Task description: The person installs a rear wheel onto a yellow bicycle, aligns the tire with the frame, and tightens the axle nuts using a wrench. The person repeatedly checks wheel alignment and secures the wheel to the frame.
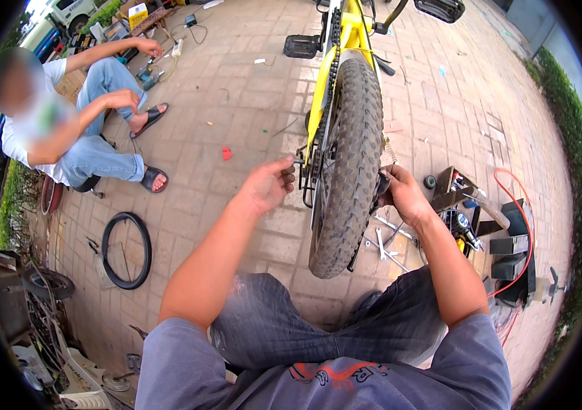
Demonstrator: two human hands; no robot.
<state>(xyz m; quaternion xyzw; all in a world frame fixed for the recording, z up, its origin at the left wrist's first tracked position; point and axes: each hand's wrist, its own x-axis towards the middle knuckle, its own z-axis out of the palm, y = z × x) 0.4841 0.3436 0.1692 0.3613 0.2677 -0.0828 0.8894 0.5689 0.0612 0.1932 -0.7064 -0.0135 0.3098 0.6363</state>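
Observation:
The fat knobby rear tire (pixel 345 171) of a yellow bicycle (pixel 317 111) stands in front of me, centred. At its left side my left hand (pixel 270 184) has its fingers apart and slightly curled, the fingertips at the small black hardware (pixel 305 176) by the axle; whether they touch it is unclear. On the right side of the tire my right hand (pixel 402 195) is closed on a black part (pixel 381 184) near the hub, partly hidden by my fingers and the tire. A black pedal (pixel 301 46) and the chain are toward the top.
At left sits a person (pixel 103 160) in sandals, near a loose tire (pixel 106 251) and scooter parts (pixel 72 362). Wrenches (pixel 381 243), a tool box (pixel 451 183), an orange hose (pixel 526 188) and dark blocks (pixel 509 247) lie at right, with a hedge (pixel 567 116) beyond.

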